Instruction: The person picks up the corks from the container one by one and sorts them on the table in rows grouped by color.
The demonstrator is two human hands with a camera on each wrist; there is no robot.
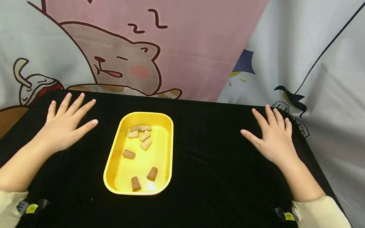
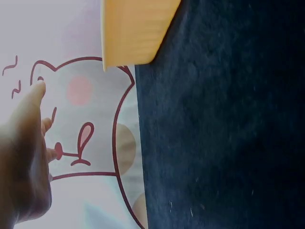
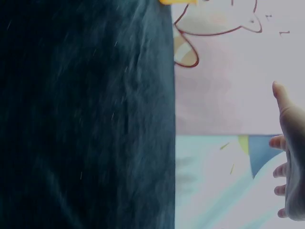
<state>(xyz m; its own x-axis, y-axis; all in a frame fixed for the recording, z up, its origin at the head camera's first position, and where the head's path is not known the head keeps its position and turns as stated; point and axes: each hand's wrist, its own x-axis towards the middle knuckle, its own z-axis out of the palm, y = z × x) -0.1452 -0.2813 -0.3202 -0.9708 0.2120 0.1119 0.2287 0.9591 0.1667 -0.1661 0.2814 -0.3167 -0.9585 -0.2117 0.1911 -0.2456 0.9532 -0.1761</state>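
Note:
A yellow tray [image 1: 111,158] lies left of the middle of the black table. Inside it are several small stubby pieces like corks: pale ones, such as the light piece [image 1: 146,144], bunch toward the far end, and brown ones, such as the dark piece [image 1: 136,184], lie nearer. Left of the tray, my left hand [image 1: 61,129] spreads its fingers and holds nothing. My right hand [image 1: 273,141] is at the far right with fingers spread, apart from the tray. Both wrist views show the hands [image 2: 26,152] with no object in them.
Black cloth [image 1: 209,187] covers the table. Behind its far edge hangs a curtain [image 1: 201,40] printed with a sleeping cartoon bear, and it continues down the right side. Each wrist wears a small dark device with a yellow-green patch [image 1: 32,208].

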